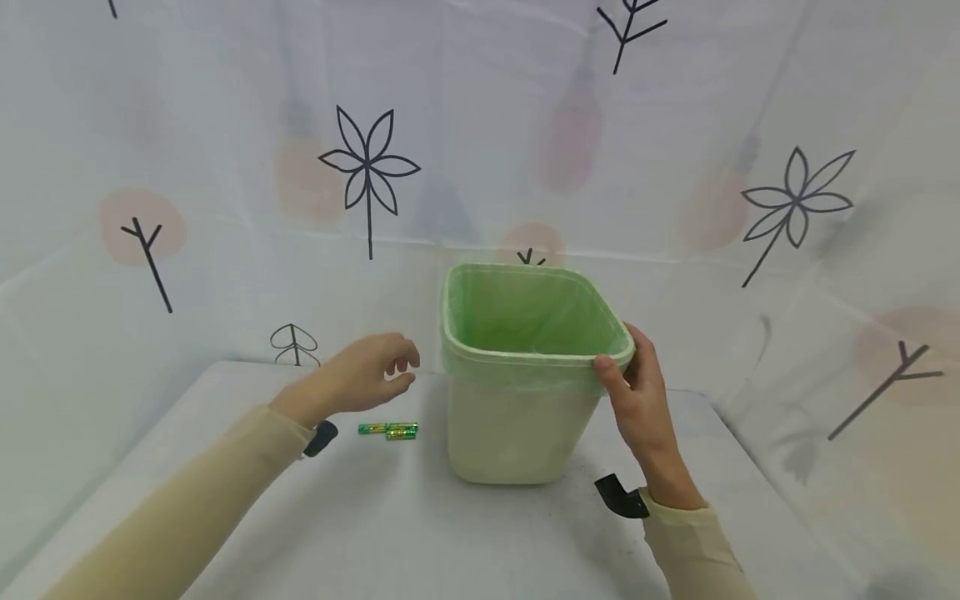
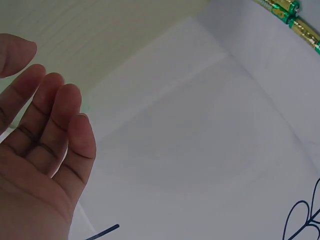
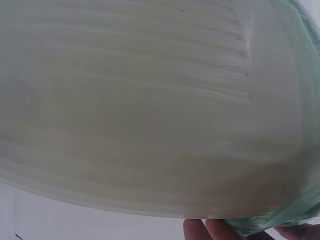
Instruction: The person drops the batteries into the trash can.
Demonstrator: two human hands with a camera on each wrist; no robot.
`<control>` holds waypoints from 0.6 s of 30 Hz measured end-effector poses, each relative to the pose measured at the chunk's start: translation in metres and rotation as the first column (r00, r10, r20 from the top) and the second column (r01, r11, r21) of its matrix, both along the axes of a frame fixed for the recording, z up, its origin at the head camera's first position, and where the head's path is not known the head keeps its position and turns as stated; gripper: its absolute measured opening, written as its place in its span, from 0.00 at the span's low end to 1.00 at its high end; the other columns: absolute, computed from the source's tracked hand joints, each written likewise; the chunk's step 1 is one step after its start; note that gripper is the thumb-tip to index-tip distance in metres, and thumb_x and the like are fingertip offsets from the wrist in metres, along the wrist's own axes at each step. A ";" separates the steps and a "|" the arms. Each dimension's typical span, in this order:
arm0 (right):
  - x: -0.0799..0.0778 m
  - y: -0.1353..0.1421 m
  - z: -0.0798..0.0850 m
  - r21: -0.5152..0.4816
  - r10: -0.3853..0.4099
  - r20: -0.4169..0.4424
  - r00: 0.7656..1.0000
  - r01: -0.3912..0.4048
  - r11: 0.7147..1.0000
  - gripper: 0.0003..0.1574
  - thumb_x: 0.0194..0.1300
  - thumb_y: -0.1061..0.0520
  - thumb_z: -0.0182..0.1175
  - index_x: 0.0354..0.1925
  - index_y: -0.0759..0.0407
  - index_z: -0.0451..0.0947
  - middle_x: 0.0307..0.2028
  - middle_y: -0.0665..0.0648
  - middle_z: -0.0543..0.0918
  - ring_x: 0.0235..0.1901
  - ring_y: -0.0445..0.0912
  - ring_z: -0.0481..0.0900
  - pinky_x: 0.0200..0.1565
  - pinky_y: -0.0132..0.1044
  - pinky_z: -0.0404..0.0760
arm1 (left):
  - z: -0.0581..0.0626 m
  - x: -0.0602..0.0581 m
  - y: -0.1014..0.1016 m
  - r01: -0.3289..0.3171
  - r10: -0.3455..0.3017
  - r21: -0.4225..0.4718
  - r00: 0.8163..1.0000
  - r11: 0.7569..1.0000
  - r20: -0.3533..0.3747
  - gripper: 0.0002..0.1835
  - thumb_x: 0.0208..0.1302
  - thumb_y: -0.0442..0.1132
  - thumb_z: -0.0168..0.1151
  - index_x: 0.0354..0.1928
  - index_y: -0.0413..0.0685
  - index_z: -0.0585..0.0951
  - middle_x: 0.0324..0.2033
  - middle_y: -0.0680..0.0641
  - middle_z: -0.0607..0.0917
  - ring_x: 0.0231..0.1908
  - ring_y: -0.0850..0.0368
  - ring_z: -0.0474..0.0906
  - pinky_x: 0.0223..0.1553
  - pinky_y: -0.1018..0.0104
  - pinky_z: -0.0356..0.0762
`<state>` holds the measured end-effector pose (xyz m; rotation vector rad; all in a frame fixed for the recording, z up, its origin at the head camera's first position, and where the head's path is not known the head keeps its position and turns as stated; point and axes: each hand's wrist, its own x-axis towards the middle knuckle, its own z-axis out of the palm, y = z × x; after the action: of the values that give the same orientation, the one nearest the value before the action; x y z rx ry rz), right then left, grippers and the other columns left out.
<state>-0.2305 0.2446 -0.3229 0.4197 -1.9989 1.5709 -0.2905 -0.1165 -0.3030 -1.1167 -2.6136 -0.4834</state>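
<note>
A pale trash can point(image 1: 517, 433) stands on the white table, lined with a thin green trash bag point(image 1: 517, 312) folded over its rim. My right hand point(image 1: 641, 400) grips the rim at its right corner, thumb in front and fingers round the side. In the right wrist view, fingertips point(image 3: 220, 231) show beside the can's wall and the bag's edge. My left hand point(image 1: 371, 371) hovers left of the can, fingers loosely bent and holding nothing; the left wrist view shows the same relaxed hand point(image 2: 45, 135). Several green-and-gold batteries point(image 1: 401, 433) lie on the table below it.
The white table point(image 1: 337, 533) reaches back to a pale cloth backdrop point(image 1: 450, 125) printed with black plant drawings. A black strap piece point(image 1: 622, 497) sits at the right wrist, and another point(image 1: 321, 438) at the left.
</note>
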 end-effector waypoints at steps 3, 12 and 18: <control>0.000 0.000 0.000 -0.002 -0.001 0.001 1.000 0.001 1.000 0.35 0.68 0.59 0.55 0.70 0.51 0.57 0.60 0.59 0.69 0.56 0.51 0.69 0.50 0.30 0.70 | -0.012 0.000 0.001 -0.007 0.007 -0.005 1.000 1.000 0.028 0.08 0.61 0.39 0.61 0.42 0.50 0.79 0.33 0.56 0.76 0.35 0.58 0.74 0.38 0.64 0.74; 0.001 -0.001 0.001 -0.008 0.002 0.004 1.000 -0.002 1.000 0.35 0.68 0.58 0.55 0.70 0.51 0.57 0.60 0.60 0.69 0.56 0.53 0.69 0.50 0.30 0.70 | -0.045 -0.005 0.000 0.005 -0.003 -0.022 0.998 1.000 0.056 0.07 0.60 0.39 0.62 0.40 0.49 0.79 0.31 0.54 0.77 0.33 0.59 0.72 0.36 0.65 0.73; 0.002 0.000 0.001 -0.007 0.004 0.000 1.000 -0.004 1.000 0.35 0.68 0.59 0.54 0.70 0.51 0.57 0.61 0.60 0.69 0.56 0.54 0.69 0.50 0.30 0.70 | -0.064 -0.009 -0.001 -0.012 0.016 -0.038 0.996 0.999 0.090 0.07 0.59 0.39 0.63 0.40 0.50 0.79 0.31 0.54 0.77 0.32 0.60 0.71 0.36 0.64 0.73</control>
<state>-0.2289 0.2445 -0.3222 0.4214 -1.9927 1.5801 -0.2993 -0.1180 -0.3665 -1.1117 -2.7167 -0.4955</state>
